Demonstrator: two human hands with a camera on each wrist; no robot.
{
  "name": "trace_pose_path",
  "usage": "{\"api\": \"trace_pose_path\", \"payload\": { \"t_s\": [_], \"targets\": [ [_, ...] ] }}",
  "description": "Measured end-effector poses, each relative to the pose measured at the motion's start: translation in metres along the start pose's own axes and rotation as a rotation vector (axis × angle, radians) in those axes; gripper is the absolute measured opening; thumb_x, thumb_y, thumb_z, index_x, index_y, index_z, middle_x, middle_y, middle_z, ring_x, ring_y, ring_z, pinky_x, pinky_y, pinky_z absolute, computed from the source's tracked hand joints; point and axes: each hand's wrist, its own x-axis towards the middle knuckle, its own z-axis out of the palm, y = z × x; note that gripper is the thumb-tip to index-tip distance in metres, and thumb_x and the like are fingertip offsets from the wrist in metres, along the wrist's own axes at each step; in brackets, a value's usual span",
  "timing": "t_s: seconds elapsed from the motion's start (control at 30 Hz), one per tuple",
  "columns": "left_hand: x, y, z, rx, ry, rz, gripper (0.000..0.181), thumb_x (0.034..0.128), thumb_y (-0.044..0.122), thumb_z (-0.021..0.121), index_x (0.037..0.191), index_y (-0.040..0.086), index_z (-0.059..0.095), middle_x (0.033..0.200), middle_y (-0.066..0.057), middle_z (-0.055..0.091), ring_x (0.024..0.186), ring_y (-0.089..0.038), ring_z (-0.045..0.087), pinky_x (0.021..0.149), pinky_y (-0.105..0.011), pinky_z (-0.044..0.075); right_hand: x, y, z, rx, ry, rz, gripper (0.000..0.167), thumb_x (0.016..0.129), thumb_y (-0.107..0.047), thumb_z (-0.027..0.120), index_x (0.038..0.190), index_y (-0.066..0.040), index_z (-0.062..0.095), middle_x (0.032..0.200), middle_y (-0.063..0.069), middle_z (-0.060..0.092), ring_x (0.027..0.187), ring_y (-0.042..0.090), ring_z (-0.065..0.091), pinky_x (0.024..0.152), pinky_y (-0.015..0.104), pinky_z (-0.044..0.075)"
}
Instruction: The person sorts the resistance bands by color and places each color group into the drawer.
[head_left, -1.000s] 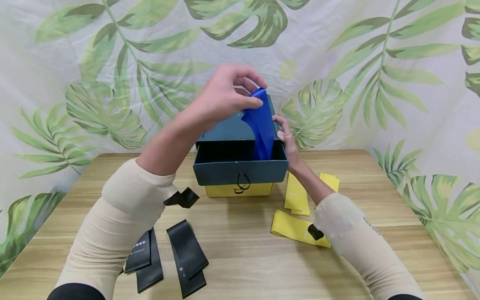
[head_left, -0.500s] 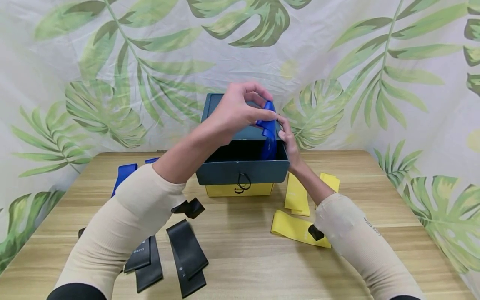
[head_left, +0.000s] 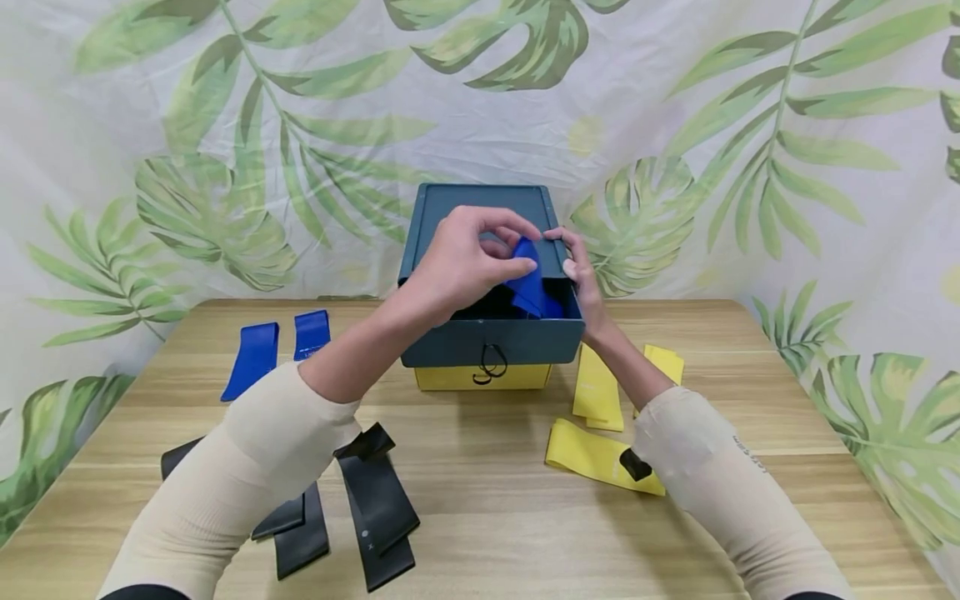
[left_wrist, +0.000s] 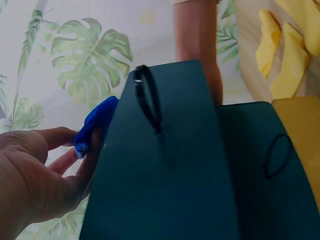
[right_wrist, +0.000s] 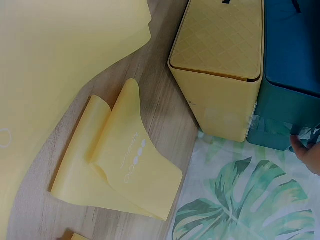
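Between thumb and fingers, my left hand point(head_left: 468, 258) pinches a blue resistance band point(head_left: 528, 287) whose lower end sits inside the pulled-out drawer point(head_left: 457, 343) of a dark teal box point(head_left: 487, 200). The left wrist view shows the same band point(left_wrist: 97, 120) behind the drawer front point(left_wrist: 160, 165) with its black loop. My right hand point(head_left: 585, 271) rests against the box's right edge. In the right wrist view, fingertips of the right hand point(right_wrist: 311, 156) touch the teal side near clear tape. The drawer floor is mostly hidden by the left hand.
A yellow drawer box point(head_left: 442, 380) stands under the teal one. Two blue bands point(head_left: 251, 358) lie at the left. Several black bands point(head_left: 378, 504) lie front left, partly under the left forearm. Yellow bands point(head_left: 600, 458) lie at the right. A leaf-print cloth point(head_left: 315, 167) hangs behind.
My left hand has come down and slightly right, lowering the blue band into the drawer. Two blue bands at the left have come into sight. The right hand stays against the box.
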Motion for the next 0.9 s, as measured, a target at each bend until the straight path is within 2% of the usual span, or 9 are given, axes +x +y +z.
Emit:
{"api": "trace_pose_path", "payload": {
  "t_s": [0.13,0.23,0.4,0.57,0.9],
  "targets": [
    [-0.007,-0.009,-0.005,0.044,0.040,-0.005,0.026,0.0929,0.005,0.078,0.118,0.002,0.074,0.112,-0.014,0.067,0.094,-0.024,0.073,0.083,-0.036,0.061,0.000,0.000,0.001,-0.018,0.010,0.010,0.045,0.093,-0.026,0.033,0.134,-0.013,0.046,0.152,0.013,0.029,0.133,0.030,0.036,0.101,0.032,0.040],
    [-0.011,-0.015,-0.011,0.064,0.062,-0.012,0.026,0.0928,0.004,0.077,0.119,0.001,0.074,0.109,-0.014,0.065,0.089,-0.026,0.072,0.078,-0.034,0.059,0.000,-0.001,0.002,-0.035,0.016,0.007,0.047,0.092,-0.025,0.032,0.134,-0.006,0.044,0.156,0.017,0.026,0.140,0.034,0.029,0.109,0.039,0.032],
    [-0.017,-0.024,-0.020,0.100,0.084,-0.068,0.025,0.0932,0.005,0.077,0.118,0.003,0.075,0.111,-0.013,0.062,0.089,-0.026,0.070,0.077,-0.035,0.057,0.000,-0.001,0.003,-0.046,0.028,0.004,0.053,0.091,-0.023,0.033,0.136,0.003,0.039,0.158,0.021,0.025,0.142,0.037,0.027,0.114,0.049,0.025],
    [-0.022,-0.032,-0.026,0.120,0.062,-0.110,0.024,0.0940,0.006,0.077,0.118,0.003,0.075,0.117,-0.014,0.065,0.096,-0.027,0.073,0.084,-0.041,0.060,-0.001,0.000,0.003,-0.052,0.040,-0.005,0.055,0.090,-0.023,0.033,0.136,0.005,0.039,0.158,0.021,0.026,0.143,0.038,0.027,0.115,0.052,0.024],
    [-0.031,-0.040,-0.036,0.204,0.040,-0.062,0.023,0.0948,0.007,0.076,0.118,0.001,0.075,0.106,-0.016,0.073,0.095,-0.027,0.071,0.086,-0.042,0.059,-0.001,0.000,0.002,-0.074,0.037,-0.005,0.055,0.090,-0.022,0.032,0.137,0.006,0.039,0.157,0.022,0.027,0.143,0.037,0.028,0.116,0.053,0.023]
  ]
}}
